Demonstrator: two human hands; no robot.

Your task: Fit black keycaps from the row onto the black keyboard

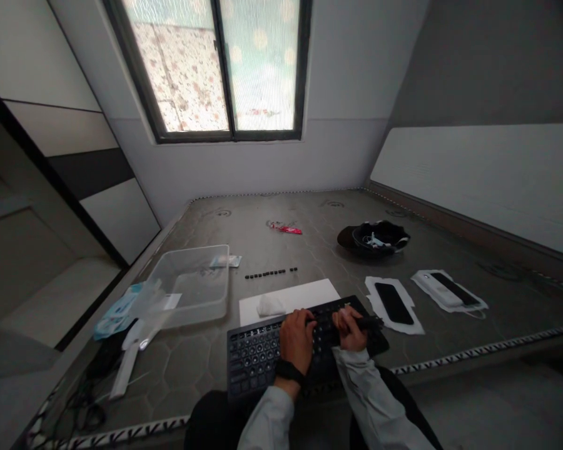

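A black keyboard (251,361) lies slanted across my lap and the edge of the bedding. On its left part, keycaps are off and bare switch spots show. My left hand (297,339), with a black band at the wrist, presses on the keyboard's middle, its fingers bent and close together. To the right, my right hand (350,327) is closed round a slim black tool (371,322) whose end sticks out to the right; its working tip is hidden. Beyond the keyboard, a crumpled white wipe (271,305) rests on a white sheet (315,294).
Small black keycaps (265,274) form a row past the sheet. A clear plastic box (192,287) stands left, near a blue packet (117,311) and a white-handled item (124,369). Two phones (394,304) (450,289) on white cloths and a dark cap (375,240) are right.
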